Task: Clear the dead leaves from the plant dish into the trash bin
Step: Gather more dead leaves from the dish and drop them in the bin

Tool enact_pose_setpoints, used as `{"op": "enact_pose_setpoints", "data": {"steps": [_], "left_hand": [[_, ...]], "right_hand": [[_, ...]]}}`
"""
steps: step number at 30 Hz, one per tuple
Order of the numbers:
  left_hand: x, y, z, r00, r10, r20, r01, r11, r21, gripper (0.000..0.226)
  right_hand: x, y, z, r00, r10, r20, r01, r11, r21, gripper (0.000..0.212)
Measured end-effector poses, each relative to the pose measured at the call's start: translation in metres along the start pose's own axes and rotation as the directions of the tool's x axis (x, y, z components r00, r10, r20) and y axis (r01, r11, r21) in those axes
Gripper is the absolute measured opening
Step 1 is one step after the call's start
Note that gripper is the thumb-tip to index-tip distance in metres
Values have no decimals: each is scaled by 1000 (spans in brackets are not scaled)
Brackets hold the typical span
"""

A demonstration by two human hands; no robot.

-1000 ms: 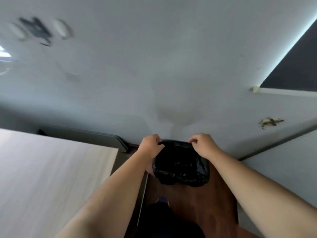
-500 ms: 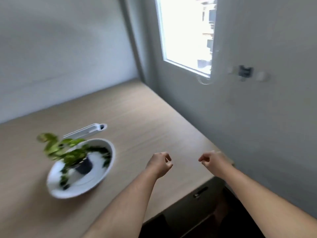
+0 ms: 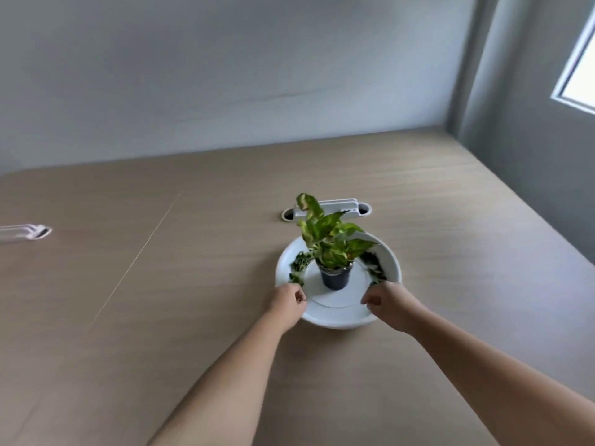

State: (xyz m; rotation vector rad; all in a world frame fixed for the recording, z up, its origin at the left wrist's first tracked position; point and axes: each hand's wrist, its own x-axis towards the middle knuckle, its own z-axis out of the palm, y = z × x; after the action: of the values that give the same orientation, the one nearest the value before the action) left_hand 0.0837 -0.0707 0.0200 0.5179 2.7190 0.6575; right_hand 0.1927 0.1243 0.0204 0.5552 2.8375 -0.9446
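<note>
Left hand: fingers curled in, at the dish's near-left rim; whether it grips the rim I cannot tell.
Right hand: fingers curled in, at the near-right rim; grip likewise unclear.
Dish: white, round, on the tabletop, between the two hands.
Leaves: dark scraps along the dish's left side, more along its right.
Plant: green, upright in a dark pot at the dish's centre.
Cable port: white, in the tabletop just behind the dish.
</note>
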Motion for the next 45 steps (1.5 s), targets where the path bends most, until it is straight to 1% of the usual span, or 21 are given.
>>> {"op": "enact_pose_setpoints", "data": {"steps": [3, 6, 8, 10, 12, 17, 20, 24, 27, 29, 30, 31, 32, 33, 35, 37, 38, 41, 45], "left_hand": [[21, -25, -11, 999, 32, -1, -32, 999, 43, 21], [40, -37, -8, 996, 69, 62, -76, 990, 119, 23], [49, -37, -2, 990, 102, 99, -119, 975, 189, 29], [58, -35, 4, 985, 135, 108, -162, 941, 296, 36], [66, -33, 10, 983, 142, 117, -175, 917, 360, 42], [79, -27, 20, 961, 142, 236, -241, 845, 478, 57], [83, -20, 24, 961, 122, 249, -236, 831, 504, 53], [88, -17, 25, 969, 114, 220, -201, 881, 427, 31], [90, -24, 26, 963, 107, 249, -190, 921, 341, 25], [91, -25, 27, 962, 21, 272, -90, 966, 243, 14], [92, -25, 27, 958, -1, 287, -71, 968, 242, 23], [94, -25, 28, 960, 12, 280, -88, 962, 260, 31], [95, -25, 29, 960, 33, 279, -114, 953, 280, 34], [96, -25, 29, 960, 41, 276, -116, 958, 262, 31], [93, -22, 27, 965, 18, 262, -53, 991, 127, 20], [92, -21, 27, 975, 69, 213, -79, 996, 42, 27], [92, -20, 25, 979, 62, 193, -63, 998, 1, 29], [91, -17, 16, 994, 47, 99, -42, 997, -59, 28], [87, -17, 0, 999, 23, 27, -19, 988, -150, 23]], "right_hand": [[26, -10, 15, 999, 30, 22, -28, 996, -90, 31], [44, -1, 14, 993, 117, -17, -119, 980, -160, 30], [50, 7, 13, 989, 148, -28, -150, 968, -202, 30], [55, 11, 16, 988, 153, -20, -153, 956, -251, 30], [58, 13, 19, 989, 145, -12, -142, 943, -301, 32], [65, 20, 20, 992, 125, 9, -106, 877, -469, 38], [72, 18, 21, 992, 113, 54, -69, 855, -514, 34], [80, 15, 22, 987, 117, 113, -46, 867, -496, 23], [85, 17, 23, 981, 108, 159, -20, 881, -472, 18], [85, 18, 23, 975, 126, 182, -26, 882, -471, 19], [86, 19, 23, 972, 137, 189, -35, 887, -460, 22], [86, 20, 23, 971, 142, 193, -42, 893, -448, 23], [86, 21, 22, 970, 146, 195, -47, 897, -440, 22], [86, 21, 21, 971, 149, 188, -55, 902, -427, 19], [84, 20, 20, 973, 163, 162, -93, 924, -372, 15], [81, 19, 18, 976, 185, 119, -142, 942, -303, 15], [80, 18, 16, 977, 193, 91, -162, 949, -271, 15], [77, 17, 8, 979, 203, -6, -201, 965, -167, 13], [71, 15, -7, 969, 192, -155, -206, 975, -79, 14]]}}
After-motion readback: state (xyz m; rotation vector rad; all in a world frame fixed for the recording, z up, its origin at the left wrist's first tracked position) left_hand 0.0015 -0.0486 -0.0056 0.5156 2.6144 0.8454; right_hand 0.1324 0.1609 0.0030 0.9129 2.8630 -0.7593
